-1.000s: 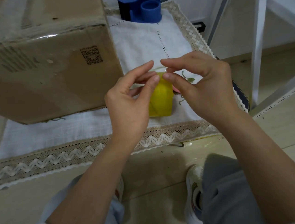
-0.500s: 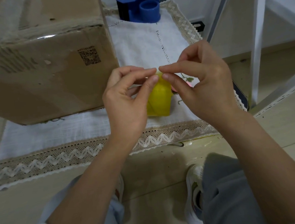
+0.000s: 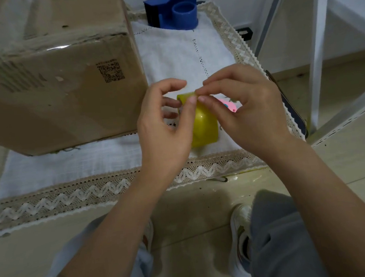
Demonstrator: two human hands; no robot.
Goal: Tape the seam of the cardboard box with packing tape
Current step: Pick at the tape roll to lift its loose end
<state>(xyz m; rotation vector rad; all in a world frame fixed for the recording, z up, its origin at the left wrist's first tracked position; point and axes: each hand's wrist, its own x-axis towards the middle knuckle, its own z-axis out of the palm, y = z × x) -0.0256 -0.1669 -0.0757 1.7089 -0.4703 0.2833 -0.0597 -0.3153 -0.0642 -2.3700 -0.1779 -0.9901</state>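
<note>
Soft, even indoor light with a slightly dim, warm cast. A faint glare streak shines on the cardboard box [image 3: 58, 89] top edge, far left. Soft shadows darken the floor [image 3: 194, 205] near the legs. Wide-angle bending curves the edges; detail is slightly soft throughout.

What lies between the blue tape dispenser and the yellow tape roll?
In the head view, only bare white cloth lies between the blue dispenser and the yellow roll.
</note>
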